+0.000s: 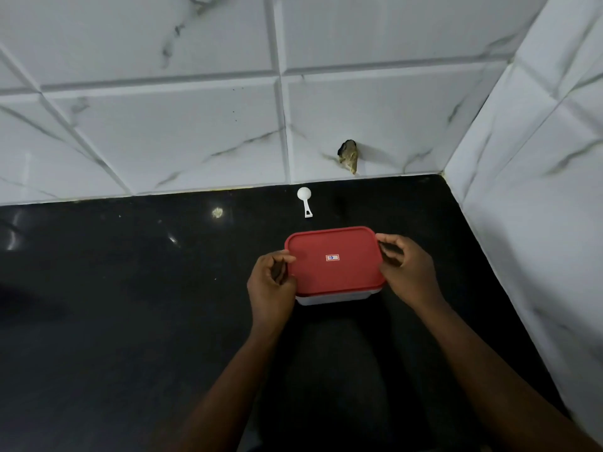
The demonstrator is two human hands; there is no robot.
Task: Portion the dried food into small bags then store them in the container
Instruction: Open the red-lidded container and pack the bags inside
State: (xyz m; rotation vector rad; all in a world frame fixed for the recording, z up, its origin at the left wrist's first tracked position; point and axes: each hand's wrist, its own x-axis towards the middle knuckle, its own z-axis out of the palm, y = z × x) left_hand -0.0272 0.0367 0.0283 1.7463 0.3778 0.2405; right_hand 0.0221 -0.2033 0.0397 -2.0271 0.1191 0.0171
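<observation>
Pinching the red lid (336, 275) at its 2 short edges, left hand (270, 287) and right hand (409, 272) should press evenly so the container (336, 299) seals.

One container (336, 298) stands here, with one red lid (339, 275) and one small sticker (332, 257) on it. There is one white scoop (305, 199) and one black counter (130, 288). Two hands are in view: one left hand (270, 282), one right hand (406, 272). The tiled wall (163, 132) has one ragged hole (348, 156).
</observation>
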